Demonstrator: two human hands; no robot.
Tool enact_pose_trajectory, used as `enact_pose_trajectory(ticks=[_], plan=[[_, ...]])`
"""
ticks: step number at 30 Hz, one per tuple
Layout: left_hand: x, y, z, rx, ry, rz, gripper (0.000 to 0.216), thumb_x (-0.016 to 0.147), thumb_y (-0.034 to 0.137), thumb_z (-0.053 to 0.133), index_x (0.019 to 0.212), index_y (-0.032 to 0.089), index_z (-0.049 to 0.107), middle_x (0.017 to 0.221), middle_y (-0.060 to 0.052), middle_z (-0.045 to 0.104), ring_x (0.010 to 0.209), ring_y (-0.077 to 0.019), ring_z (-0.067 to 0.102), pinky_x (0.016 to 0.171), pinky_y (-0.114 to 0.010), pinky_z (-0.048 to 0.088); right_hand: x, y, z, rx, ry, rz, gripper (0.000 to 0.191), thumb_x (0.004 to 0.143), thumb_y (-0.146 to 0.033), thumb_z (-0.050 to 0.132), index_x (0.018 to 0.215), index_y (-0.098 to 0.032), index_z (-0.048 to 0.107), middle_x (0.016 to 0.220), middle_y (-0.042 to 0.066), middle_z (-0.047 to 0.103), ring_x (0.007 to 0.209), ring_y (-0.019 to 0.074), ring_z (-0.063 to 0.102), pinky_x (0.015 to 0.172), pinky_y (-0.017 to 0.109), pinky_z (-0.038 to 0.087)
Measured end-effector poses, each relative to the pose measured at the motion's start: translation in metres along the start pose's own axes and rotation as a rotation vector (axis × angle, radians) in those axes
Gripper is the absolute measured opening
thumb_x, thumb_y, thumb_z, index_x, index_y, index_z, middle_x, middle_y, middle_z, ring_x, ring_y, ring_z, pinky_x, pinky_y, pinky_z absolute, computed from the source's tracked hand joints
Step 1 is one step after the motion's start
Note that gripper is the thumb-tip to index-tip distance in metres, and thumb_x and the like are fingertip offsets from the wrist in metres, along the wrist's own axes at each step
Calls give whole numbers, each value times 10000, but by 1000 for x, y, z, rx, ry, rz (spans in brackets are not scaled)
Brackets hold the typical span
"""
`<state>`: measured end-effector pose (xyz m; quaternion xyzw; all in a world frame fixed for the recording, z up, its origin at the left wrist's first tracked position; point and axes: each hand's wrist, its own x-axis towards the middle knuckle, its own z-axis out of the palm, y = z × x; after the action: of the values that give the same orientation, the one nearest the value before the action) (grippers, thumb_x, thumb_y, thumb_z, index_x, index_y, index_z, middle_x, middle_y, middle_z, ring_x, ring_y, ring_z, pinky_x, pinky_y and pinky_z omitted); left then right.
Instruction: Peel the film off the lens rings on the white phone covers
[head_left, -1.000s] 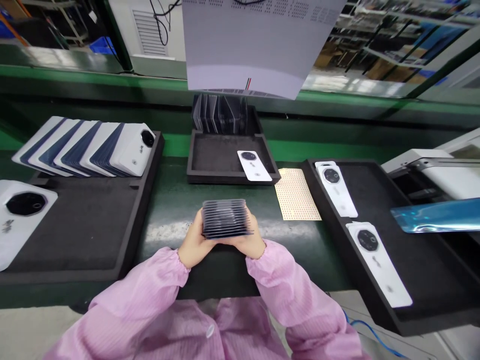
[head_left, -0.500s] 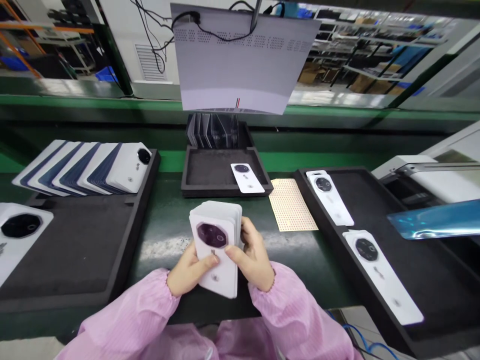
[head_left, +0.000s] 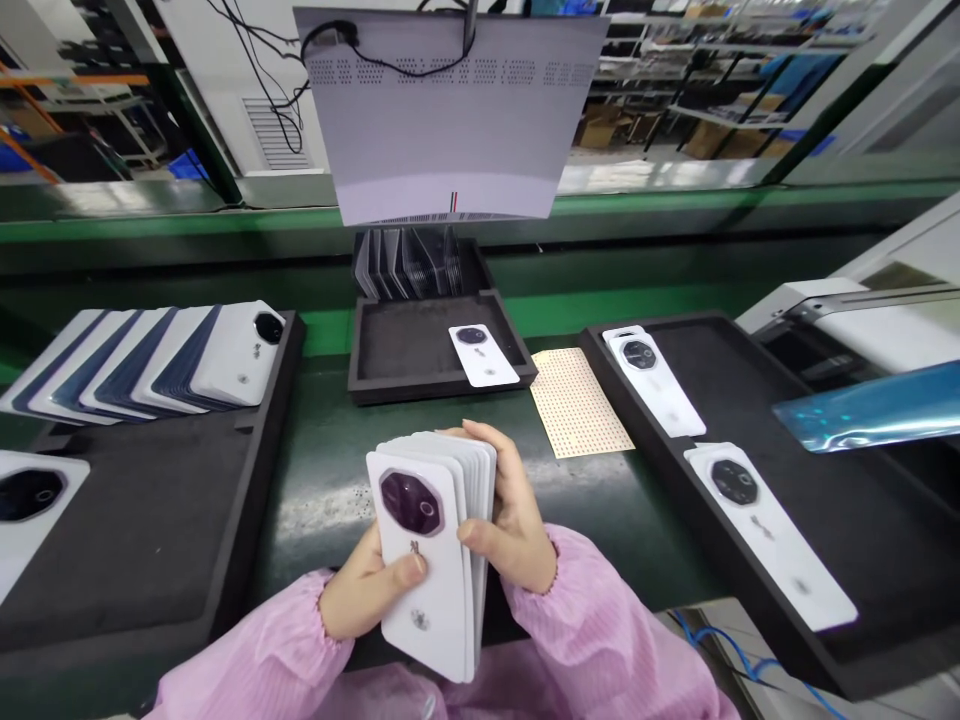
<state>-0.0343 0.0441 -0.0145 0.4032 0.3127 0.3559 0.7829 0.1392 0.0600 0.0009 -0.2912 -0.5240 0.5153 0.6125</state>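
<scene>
A fanned stack of white phone back covers [head_left: 439, 610] is held upright between my two hands, above the dark green bench. Each seems alike; the front one shows a dark octagonal camera area. My left hand [head_left: 371, 585] grips the stack from the left, thumb flat on the front cover. Around the right edge curls my right hand [head_left: 514, 520], its thumb on the edges and its fingers behind the stack. The edges are spread apart toward the right. Most fingers of my left hand are hidden behind the covers.
A black foam tray [head_left: 150, 530] at left holds a leaning row of white covers [head_left: 232, 355]. The middle tray [head_left: 405, 385] has dark sheets [head_left: 409, 265] and one white cover [head_left: 482, 355]. Beside a dotted sticker sheet [head_left: 577, 400], the right tray [head_left: 787, 480] carries several covers [head_left: 769, 535]. A monitor [head_left: 457, 130] hangs above.
The stack has come lower and closer to me, and its covers are now fanned wider. My right fingers have moved up round its top right edge. The whole view has shifted slightly.
</scene>
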Motion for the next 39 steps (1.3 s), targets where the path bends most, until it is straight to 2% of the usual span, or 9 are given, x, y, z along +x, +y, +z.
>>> enact_pose_trajectory(ticks=[4,8,13,17,22,27,33,36,39], plan=[[-1,0,1,-31,-5,-43,325,757,373,683,1009,182,609,804,-45,695,686,-151,664,616,-213,528,1,-2,-1,-10,10,24,632,765,-448,670,1286,-264,363,1239,91,503,1126,272,523,988,476,402],[-2,-1,2,-62,5,-96,379,750,384,685,1055,179,594,807,-60,700,648,-169,665,630,-281,551,2,-5,-3,-92,55,22,430,846,-403,578,1226,-250,447,1208,87,538,1125,257,521,976,457,413],[-2,0,6,74,143,-103,339,753,372,683,1014,171,602,808,-51,699,658,-156,652,564,-213,529,3,-9,-7,-261,140,-62,293,869,-299,551,1157,-248,558,1298,85,458,1258,267,393,1057,478,326],[-2,5,13,268,243,-50,342,750,385,676,1003,159,625,880,-56,692,790,-191,644,654,-233,533,5,-14,-8,-169,115,-55,216,880,-259,537,1077,-248,626,1318,77,432,1215,266,449,1028,472,373],[-4,5,17,372,355,-45,364,734,417,673,983,156,628,894,-50,682,824,-210,630,706,-262,525,8,-16,-11,-109,107,-26,217,877,-229,546,1066,-269,644,1349,58,410,1201,260,469,1028,465,376],[-4,4,12,488,322,-21,323,759,388,647,985,158,639,907,-54,679,809,-210,615,710,-273,511,9,-15,-15,-15,71,25,168,867,-245,566,994,-287,668,1338,33,441,1218,266,454,1043,494,349],[-4,10,22,477,396,-39,268,752,373,658,918,162,644,816,-30,674,727,-190,606,649,-254,500,12,-12,-18,46,65,99,130,861,-257,577,944,-307,665,1261,11,517,1205,243,466,1055,510,327],[-5,12,23,461,408,-64,284,752,370,662,946,166,622,838,-29,677,743,-192,612,648,-250,503,13,-10,-17,80,85,121,105,855,-246,586,916,-290,660,1241,18,528,1194,240,474,1056,515,319],[-6,13,18,464,349,-102,314,778,380,637,1009,173,590,893,-33,677,784,-195,620,673,-249,513,14,-7,-17,123,96,142,85,846,-230,599,898,-275,650,1225,26,538,1192,244,476,1055,526,307]])
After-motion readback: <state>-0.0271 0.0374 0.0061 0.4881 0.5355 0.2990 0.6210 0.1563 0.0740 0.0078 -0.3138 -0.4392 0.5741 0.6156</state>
